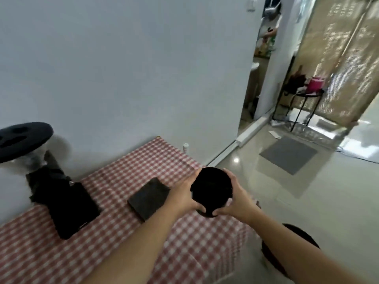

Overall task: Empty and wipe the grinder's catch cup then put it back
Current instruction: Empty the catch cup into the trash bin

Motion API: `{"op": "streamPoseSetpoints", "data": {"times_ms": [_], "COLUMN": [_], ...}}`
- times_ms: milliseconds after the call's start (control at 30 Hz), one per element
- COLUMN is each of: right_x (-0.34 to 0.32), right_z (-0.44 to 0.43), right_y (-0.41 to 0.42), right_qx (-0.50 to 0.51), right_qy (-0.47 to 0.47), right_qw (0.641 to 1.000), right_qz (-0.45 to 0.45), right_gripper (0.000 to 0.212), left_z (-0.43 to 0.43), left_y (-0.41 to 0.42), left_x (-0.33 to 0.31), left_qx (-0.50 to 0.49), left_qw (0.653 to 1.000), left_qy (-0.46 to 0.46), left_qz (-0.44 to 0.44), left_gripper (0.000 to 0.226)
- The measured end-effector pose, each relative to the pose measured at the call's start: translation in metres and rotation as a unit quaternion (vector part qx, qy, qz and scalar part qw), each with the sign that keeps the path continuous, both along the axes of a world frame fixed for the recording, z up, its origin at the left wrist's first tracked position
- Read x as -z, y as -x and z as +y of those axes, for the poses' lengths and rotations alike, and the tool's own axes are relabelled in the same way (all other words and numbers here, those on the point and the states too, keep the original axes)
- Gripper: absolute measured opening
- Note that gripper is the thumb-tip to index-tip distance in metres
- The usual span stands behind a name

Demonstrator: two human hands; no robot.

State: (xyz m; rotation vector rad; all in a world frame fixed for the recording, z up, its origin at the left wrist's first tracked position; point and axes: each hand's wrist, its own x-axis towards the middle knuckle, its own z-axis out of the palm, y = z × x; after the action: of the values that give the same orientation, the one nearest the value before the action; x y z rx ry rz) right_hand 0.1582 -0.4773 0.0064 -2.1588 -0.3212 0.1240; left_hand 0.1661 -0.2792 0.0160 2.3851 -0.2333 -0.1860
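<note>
The black cup (211, 190) sits low and right of centre in the frame, held over the right edge of the checked tablecloth (123, 201), its mouth facing the camera — the inside is too dark to show any contents. The left hand (185, 196) and right hand (239, 198) clasp it from either side, fingers wrapped around the wall. Just left of it a dark folded cloth (148, 198) lies flat on the table. Further left stands the black grinder (69, 203), its round black lid (22, 140) against the white wall (143, 68). A dark bin (291, 242) sits on the floor at lower right.
</note>
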Motion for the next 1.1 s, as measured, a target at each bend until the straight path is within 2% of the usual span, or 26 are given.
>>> {"op": "streamPoseSetpoints", "data": {"times_ms": [167,333,500,667,733,833,1100], "right_x": [0.006,0.029,0.064,0.115,0.178,0.191,0.363], "right_z": [-0.13,-0.259,-0.346,-0.38,-0.399,-0.4,-0.431], "right_y": [-0.003,0.004,0.018,0.03,0.021,0.026,0.005], "right_qx": [0.079,0.132,0.167,0.183,0.206,0.219,0.257], "right_qy": [-0.02,-0.044,-0.034,-0.041,-0.056,-0.054,-0.102], "right_qw": [0.997,0.99,0.98,0.965,0.95,0.939,0.885], "right_qz": [0.008,0.025,0.103,0.184,0.23,0.258,0.375], "right_gripper": [0.123,0.121,0.122,0.12,0.121,0.121,0.116], "left_z": [-0.132,-0.264,-0.348,-0.386,-0.406,-0.407,-0.439], "left_y": [-0.028,-0.046,-0.05,-0.051,-0.065,-0.065,-0.105], "left_x": [-0.002,0.019,0.066,0.119,0.19,0.204,0.372], "left_qx": [0.069,0.15,0.185,0.206,0.212,0.211,0.231], "left_qw": [0.998,0.989,0.979,0.965,0.955,0.949,0.911], "left_qy": [-0.01,0.008,0.03,0.04,0.029,0.023,-0.003], "left_qz": [-0.01,0.019,0.082,0.156,0.206,0.232,0.343], "left_gripper": [0.131,0.125,0.126,0.122,0.124,0.126,0.119]}}
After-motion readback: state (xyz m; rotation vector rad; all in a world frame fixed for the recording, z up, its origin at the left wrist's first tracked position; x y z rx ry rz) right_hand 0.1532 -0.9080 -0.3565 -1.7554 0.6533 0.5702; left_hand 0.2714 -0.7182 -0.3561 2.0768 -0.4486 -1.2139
